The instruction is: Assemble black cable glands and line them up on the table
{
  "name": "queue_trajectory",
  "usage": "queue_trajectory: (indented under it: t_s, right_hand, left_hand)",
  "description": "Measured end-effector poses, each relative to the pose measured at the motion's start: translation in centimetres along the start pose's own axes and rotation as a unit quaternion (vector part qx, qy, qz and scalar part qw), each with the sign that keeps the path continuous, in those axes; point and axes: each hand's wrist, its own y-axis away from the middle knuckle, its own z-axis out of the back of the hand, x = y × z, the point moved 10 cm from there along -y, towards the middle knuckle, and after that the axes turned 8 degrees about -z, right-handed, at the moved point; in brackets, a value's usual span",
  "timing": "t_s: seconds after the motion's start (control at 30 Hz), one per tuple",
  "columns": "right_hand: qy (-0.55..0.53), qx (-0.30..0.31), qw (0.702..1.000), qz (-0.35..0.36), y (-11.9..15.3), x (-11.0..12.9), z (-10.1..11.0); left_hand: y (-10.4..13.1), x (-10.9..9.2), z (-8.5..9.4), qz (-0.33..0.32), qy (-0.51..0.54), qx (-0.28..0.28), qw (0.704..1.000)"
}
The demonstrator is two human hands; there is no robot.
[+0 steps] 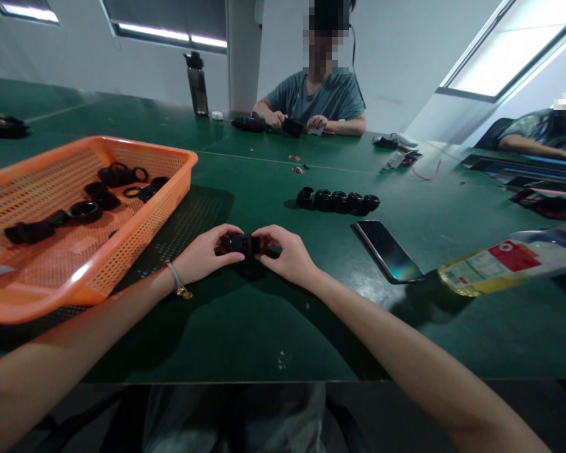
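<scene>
Black cylindrical part (243, 244): short, hard-looking, dark surface with a notched middle; fine detail too small to read. Orange basket (193, 160): moulded plastic, perforated walls, rounded rim; loose black rings and tubular pieces (85, 211) lie inside. Row of glossy black round fittings (338, 201), five side by side, hollow openings on some. Phone (387, 250): flat, smooth dark glass. Clear bottle (509, 259): yellowish liquid, red-and-white label.

Position: part lies lengthwise between the hands, above the middle of the near edge of the green tabletop (283, 333), right of the basket's right wall, nearer that edge than the row. Left hand (213, 249) pinches its left end, thumb nearest that edge; right hand (283, 253) pinches its right end. Contact with tabletop: cannot tell.
</scene>
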Motion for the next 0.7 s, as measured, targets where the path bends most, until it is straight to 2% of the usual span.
queue_trajectory:
  t_s: [0.5, 0.7]
  right_hand:
    - [0.001, 0.005, 1.000, -0.024, 0.06, -0.25, -0.02]
    - [-0.030, 0.007, 0.999, -0.032, 0.13, -0.20, 0.06]
  left_hand:
    - [0.08, 0.25, 0.13, 0.003, 0.032, -0.004, 0.999]
    - [0.12, 0.49, 0.13, 0.021, 0.062, -0.015, 0.998]
